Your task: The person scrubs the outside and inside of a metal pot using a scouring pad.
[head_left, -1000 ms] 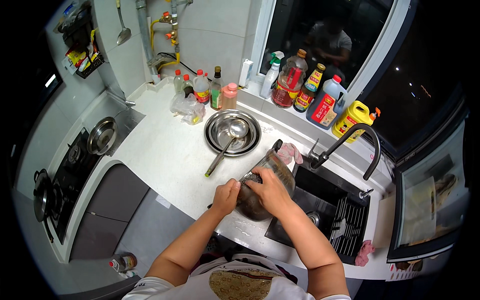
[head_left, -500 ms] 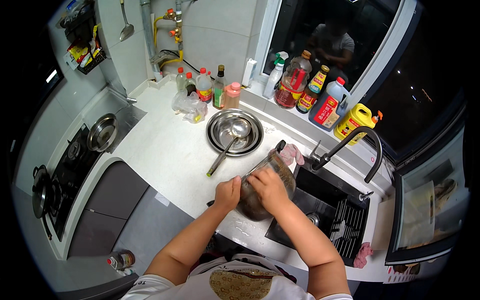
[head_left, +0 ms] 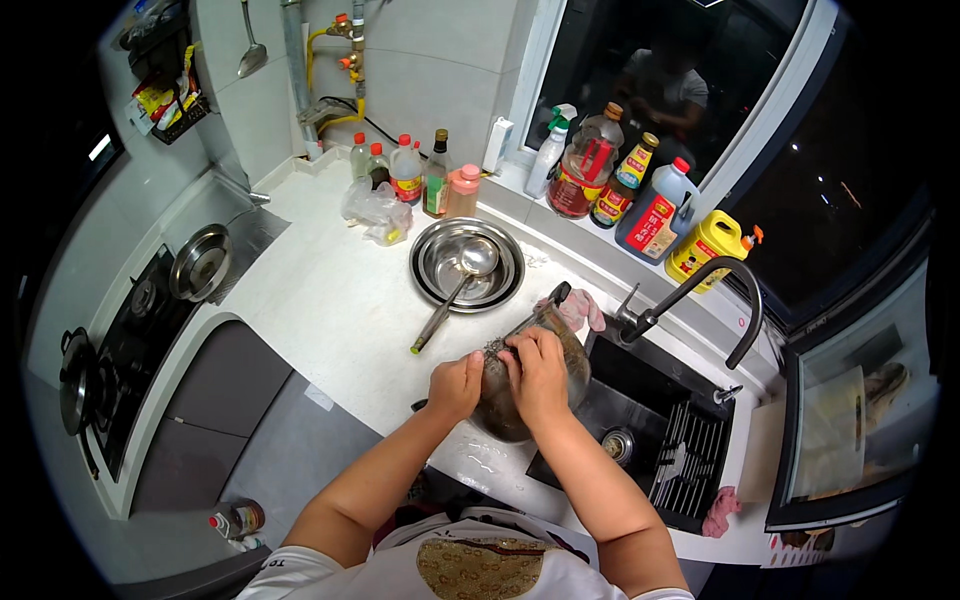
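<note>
A metal pot (head_left: 502,415) with a stained, dull surface stands tilted on the counter beside the sink, its black handles at opposite sides. My left hand (head_left: 456,388) is closed on the pot's near left edge, thumb up. Over the pot's surface, my right hand (head_left: 538,375) has its fingers bent around a grey steel wool scourer (head_left: 495,350), partly hidden by the fingers. Just beyond sit nested steel bowls (head_left: 420,282) with a ladle (head_left: 480,257) lying in them, its handle pointing toward me.
To the right is a black sink (head_left: 630,375) with a rack (head_left: 690,450) and a dark faucet (head_left: 745,310). A pink cloth (head_left: 578,308) lies behind the pot. Several bottles (head_left: 407,175) line the back wall and the windowsill. A stove (head_left: 140,310) with pans is at far left.
My right hand has shifted slightly and its fingers have turned, bringing the steel wool scourer into sight near my left hand. My left hand keeps its hold on the pot.
</note>
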